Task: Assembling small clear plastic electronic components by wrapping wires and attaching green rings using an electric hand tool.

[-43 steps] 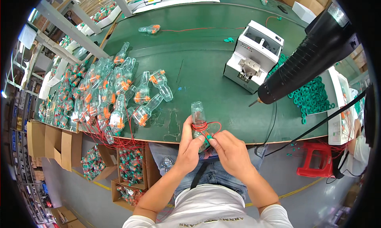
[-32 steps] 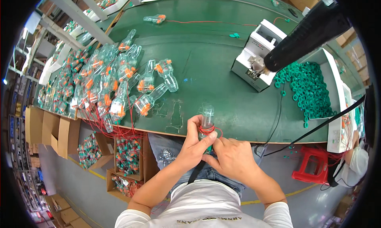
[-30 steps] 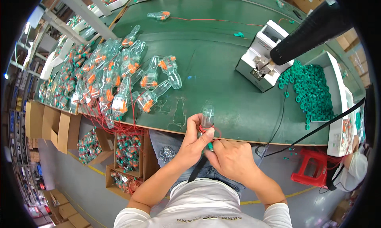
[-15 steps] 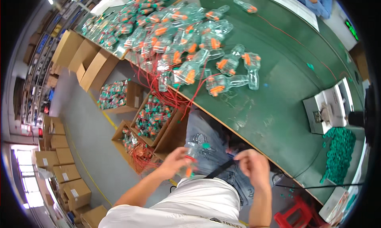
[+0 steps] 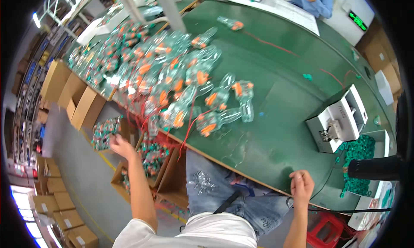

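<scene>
My left hand (image 5: 123, 147) is stretched out at the left, over the near end of an open carton of clear, green and orange pieces (image 5: 105, 133). Its fingers are bent and blurred against those pieces, so whether anything is between them is unclear. By the front edge of the green table (image 5: 267, 153), my right hand (image 5: 302, 185) is raised with its fingers curled in; nothing shows in it. Clear plastic pieces with orange parts (image 5: 209, 123) lie heaped on the table's left half, red wires (image 5: 189, 131) trailing from them over the edge.
Another carton of pieces (image 5: 154, 157) stands below the table edge. A white machine (image 5: 334, 123) is on the right, beside a white tray of green rings (image 5: 360, 155). A red stool (image 5: 324, 230) is under the right end. Across the table sits a person in blue sleeves (image 5: 315, 2).
My left hand has swung out left over the cartons; the clear and orange piece it held before no longer shows. My right hand has moved right, away from the black strap at my waist.
</scene>
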{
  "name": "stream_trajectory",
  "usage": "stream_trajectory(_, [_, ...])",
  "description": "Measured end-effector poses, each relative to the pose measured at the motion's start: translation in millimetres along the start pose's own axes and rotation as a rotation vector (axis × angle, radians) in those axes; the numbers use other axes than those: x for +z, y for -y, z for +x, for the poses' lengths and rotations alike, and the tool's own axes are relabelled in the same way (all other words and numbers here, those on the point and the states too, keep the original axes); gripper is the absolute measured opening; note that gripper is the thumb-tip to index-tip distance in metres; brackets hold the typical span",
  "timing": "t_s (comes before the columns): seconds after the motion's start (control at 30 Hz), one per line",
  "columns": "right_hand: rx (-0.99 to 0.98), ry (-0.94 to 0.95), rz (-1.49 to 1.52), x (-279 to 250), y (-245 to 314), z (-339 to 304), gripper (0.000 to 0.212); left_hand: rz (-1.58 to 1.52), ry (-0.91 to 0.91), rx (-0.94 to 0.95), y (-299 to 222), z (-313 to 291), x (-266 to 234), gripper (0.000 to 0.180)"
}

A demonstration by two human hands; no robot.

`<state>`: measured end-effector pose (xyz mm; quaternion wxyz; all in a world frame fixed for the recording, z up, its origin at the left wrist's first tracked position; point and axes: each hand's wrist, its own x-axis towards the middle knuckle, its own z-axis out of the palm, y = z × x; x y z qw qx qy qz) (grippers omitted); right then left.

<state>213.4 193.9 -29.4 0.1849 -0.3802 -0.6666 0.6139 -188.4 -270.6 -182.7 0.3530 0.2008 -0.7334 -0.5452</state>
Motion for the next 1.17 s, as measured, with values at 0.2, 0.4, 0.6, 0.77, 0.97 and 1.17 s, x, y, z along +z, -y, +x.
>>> stream_trajectory(0.2, [-0.7, -0.059, -0.443, 4, -16, -3, 0.007, -0.451, 0.993, 0.864, -346, -158, 202, 0.021])
stream_trajectory(0.4, [-0.787, -0.158, -0.413, 14, -15, -2, 0.009, 0.101, 1.141, 1.64, -338, -313, 419, 0.036])
stream_trajectory(0.6, [-0.738, -0.134, -0.397, 11, -11, -3, 0.007, -0.313, 1.397, 0.943, -409, -361, 379, 0.024])
stream_trajectory(0.77, [-0.138, 0.026, -0.057, 5, 7, 15, 0.027, -0.201, 1.391, 1.045, -402, -322, 196, 0.019])
stream_trajectory(0.97, [0.031, 0.073, 0.7, 31, 84, 86, 0.062, -0.001, 1.704, 1.256, -308, -320, 40, 0.016])
stream_trajectory(1.17, [-0.139, -0.075, 0.339, 48, 67, 32, 0.03, -0.549, 2.258, -0.632, -289, -308, 56, 0.083])
